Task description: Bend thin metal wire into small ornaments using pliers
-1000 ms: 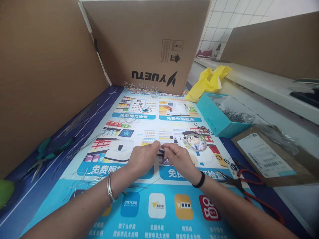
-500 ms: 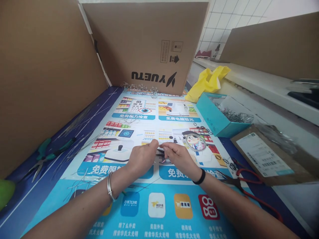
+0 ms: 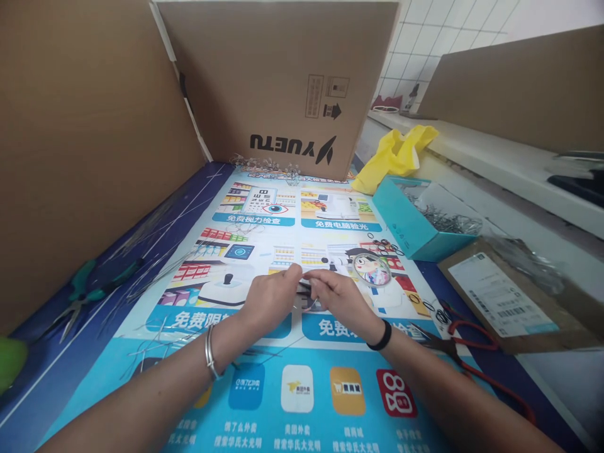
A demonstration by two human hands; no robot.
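Note:
Above the middle of the printed sheet, my left hand (image 3: 272, 294) is closed, its thumb and fingertips pinched. My right hand (image 3: 338, 294) is pinched closed too, its fingertips almost touching the left ones. Something small and dark shows between the two hands, mostly covered by the fingers; I cannot make out its kind. Just right of my right hand lies a round clear dish (image 3: 372, 269). Loose thin wires (image 3: 153, 349) lie beside my left forearm. Red-handled pliers (image 3: 455, 349) rest by my right forearm.
Teal-handled pliers (image 3: 78, 296) lie at the left. On the right are small black rings (image 3: 441, 311), a turquoise box (image 3: 403, 229) of metal wire pieces, a brown parcel (image 3: 514, 302) and a yellow bag (image 3: 396, 157). Cardboard walls (image 3: 264, 75) stand behind and at the left.
Both hands stay pinched together in almost the same spot. The fingers of my right hand shift very slightly, and the whole view drifts a little.

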